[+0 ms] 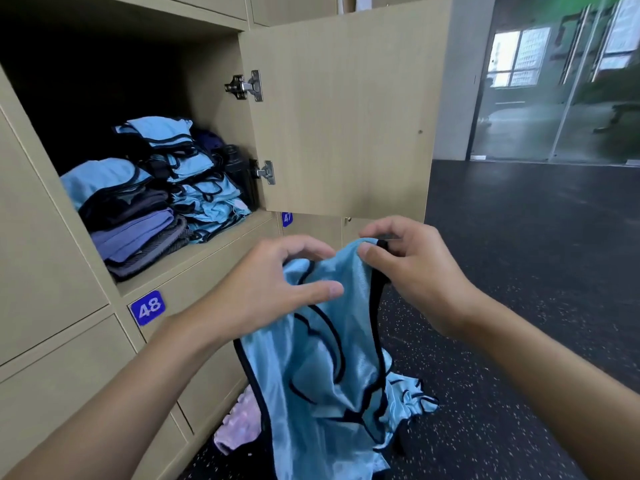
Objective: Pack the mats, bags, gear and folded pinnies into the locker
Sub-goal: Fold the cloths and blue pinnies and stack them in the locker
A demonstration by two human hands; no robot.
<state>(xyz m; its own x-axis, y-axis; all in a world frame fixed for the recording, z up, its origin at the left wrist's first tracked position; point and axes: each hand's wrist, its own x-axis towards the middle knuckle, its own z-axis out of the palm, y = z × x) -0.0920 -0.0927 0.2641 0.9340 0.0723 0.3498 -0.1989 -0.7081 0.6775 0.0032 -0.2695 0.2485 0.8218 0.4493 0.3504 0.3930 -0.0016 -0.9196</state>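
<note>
The open locker (pixel 207 252) stands with its door (pixel 346 109) swung out to the right on two metal hinges (pixel 250 85). Inside, on the right of the shelf, light-blue folded pinnies (pixel 204 188) with dark trim are piled in a tall, loose stack. To their left sits a lower stack of folded dark grey and purple cloths (pixel 138 230) with another blue piece on top. A dark bottle (pixel 237 168) stands at the back right, just beside the pinnies. Blue number plates reading 48 (pixel 147 307) and 47 (pixel 287 218) mark the closed lockers below.

The floor (pixel 519 271) is dark and speckled, and glass doors (pixel 571 98) close off the far end of the room. A pink bundle (pixel 239 424) lies on the floor at the foot of the lockers, with a crumpled blue pinnie (pixel 412 396) near it.

In front of the locker, below the open shelf, both hands hold up one unfolded pinnie (pixel 329 358), which hangs down towards the floor. The left hand (pixel 273 289) grips its upper edge, fingers curled over, thumb laid flat across the fabric. The right hand (pixel 405 268) pinches the top of a shoulder strap between thumb and forefinger
</note>
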